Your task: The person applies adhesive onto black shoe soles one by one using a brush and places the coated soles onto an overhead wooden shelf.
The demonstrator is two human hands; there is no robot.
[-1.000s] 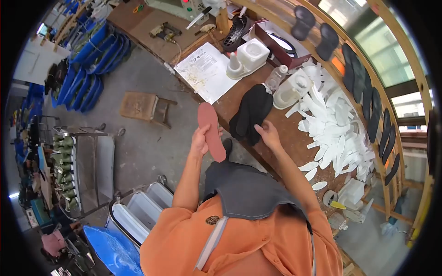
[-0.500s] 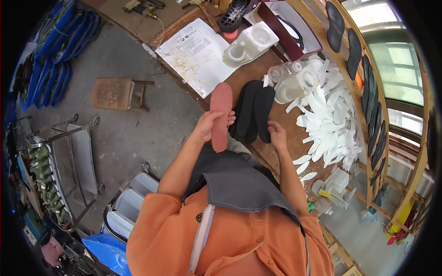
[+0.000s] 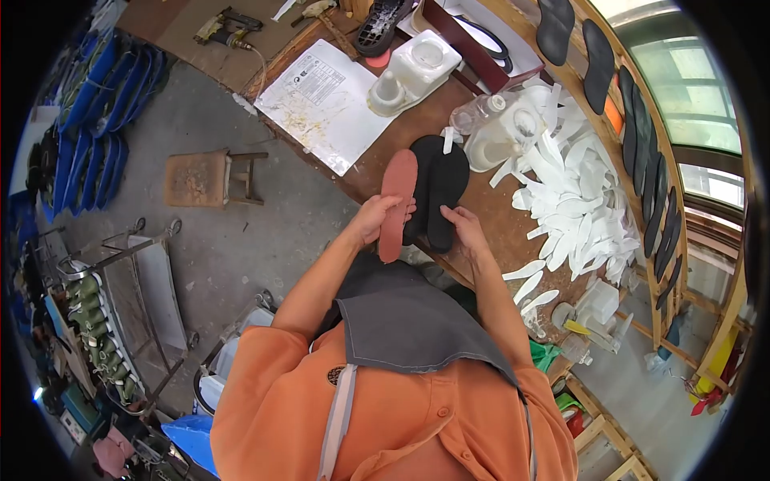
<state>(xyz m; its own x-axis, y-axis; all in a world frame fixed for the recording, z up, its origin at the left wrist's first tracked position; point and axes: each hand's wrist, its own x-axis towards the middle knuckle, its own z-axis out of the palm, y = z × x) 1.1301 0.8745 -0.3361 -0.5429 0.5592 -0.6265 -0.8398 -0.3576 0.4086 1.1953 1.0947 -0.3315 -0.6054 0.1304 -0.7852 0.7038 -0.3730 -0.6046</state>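
Note:
A pink insole point(image 3: 398, 204) is upright in my left hand point(image 3: 378, 218), the thumb across its face and the fingers behind its edge. Just right of it, black insoles point(image 3: 446, 180) lie overlapping on the brown workbench point(image 3: 489, 210) near its front edge. My right hand point(image 3: 468, 228) pinches the lower end of the rightmost black insole between thumb and fingers. The pink insole's right edge is close to the black ones. Behind them stand a clear bottle point(image 3: 475, 114) and a white plastic container point(image 3: 501, 138).
White cut pieces point(image 3: 573, 204) are heaped on the right. A stained white sheet point(image 3: 325, 104), another white container point(image 3: 415, 72) and an open box point(image 3: 473, 48) are at the back. Black soles point(image 3: 597, 68) line a wooden rack. A stool point(image 3: 196, 178) stands left.
My left hand has brought the pink insole rightward, close to the black ones. My right hand has gone from touching the black insoles' edge to gripping one's lower end. The camera view has shifted.

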